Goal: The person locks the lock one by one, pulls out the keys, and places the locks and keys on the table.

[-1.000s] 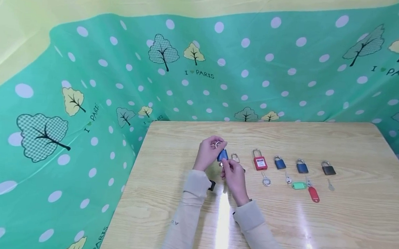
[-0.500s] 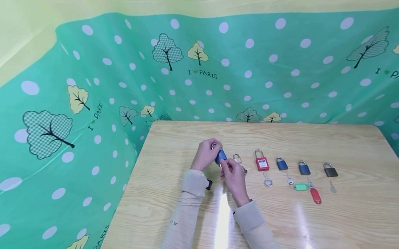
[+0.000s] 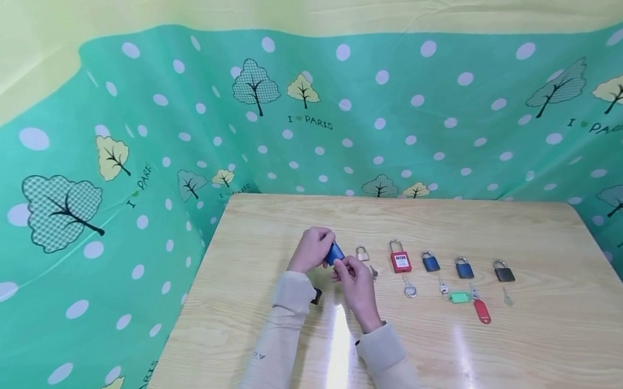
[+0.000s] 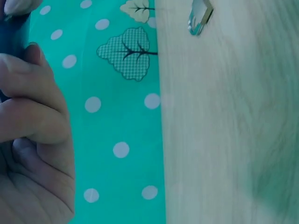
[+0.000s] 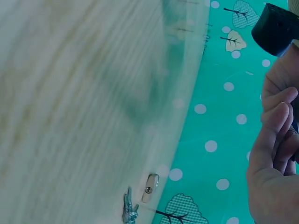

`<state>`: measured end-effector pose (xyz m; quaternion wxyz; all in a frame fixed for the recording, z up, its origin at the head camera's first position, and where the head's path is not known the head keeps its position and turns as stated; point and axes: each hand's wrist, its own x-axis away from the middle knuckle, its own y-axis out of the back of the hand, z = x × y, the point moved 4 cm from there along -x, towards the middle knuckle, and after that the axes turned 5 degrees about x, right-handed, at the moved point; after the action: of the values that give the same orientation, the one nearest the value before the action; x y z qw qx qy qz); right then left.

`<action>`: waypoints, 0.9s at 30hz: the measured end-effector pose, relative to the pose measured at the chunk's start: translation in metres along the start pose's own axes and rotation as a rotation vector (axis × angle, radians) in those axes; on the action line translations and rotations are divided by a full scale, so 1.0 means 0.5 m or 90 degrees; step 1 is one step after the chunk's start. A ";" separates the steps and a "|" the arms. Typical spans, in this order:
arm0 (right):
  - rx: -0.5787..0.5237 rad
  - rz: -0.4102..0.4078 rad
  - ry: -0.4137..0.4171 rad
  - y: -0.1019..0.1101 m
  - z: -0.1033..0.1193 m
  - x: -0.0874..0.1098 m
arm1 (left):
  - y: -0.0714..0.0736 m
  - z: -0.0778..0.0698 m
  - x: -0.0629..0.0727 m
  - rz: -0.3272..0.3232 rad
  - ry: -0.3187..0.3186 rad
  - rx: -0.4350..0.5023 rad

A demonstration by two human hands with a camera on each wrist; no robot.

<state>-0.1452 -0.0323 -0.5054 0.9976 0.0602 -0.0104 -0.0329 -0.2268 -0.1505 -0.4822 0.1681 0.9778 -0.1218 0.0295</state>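
Observation:
In the head view my left hand (image 3: 312,249) grips a blue padlock (image 3: 334,253) from its shackle end, above the left part of the wooden table. The fingers cover the shackle. My right hand (image 3: 356,286) comes in from below, thumb and forefinger pinching at the padlock's lower edge. What they pinch looks like its key, mostly hidden by the fingers. The left wrist view catches the curled left hand (image 4: 35,121) with a dark part of the padlock at the frame's edge. In the right wrist view the right hand (image 5: 275,163) has bent fingers close to the left hand.
Right of the hands lies a row: a small brass-coloured padlock (image 3: 362,255), a red padlock (image 3: 401,262), two blue padlocks (image 3: 430,262) and a black padlock (image 3: 503,273). Keys lie below them, near a green tag (image 3: 460,297) and a red tag (image 3: 481,311). Patterned cloth (image 3: 314,153) hangs behind.
Both hands and the padlock have shifted a little left, away from the brass-coloured padlock. The shackle, seen earlier above the left fingers, is now covered. The head view has tilted slightly.

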 end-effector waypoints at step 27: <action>-0.100 -0.051 -0.082 0.021 -0.028 -0.009 | -0.043 0.056 0.020 0.009 -0.009 0.228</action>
<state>-0.1489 -0.0202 -0.5180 0.9943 -0.0199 -0.0697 -0.0776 -0.2111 -0.1426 -0.5143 -0.0098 0.9914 -0.1226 0.0450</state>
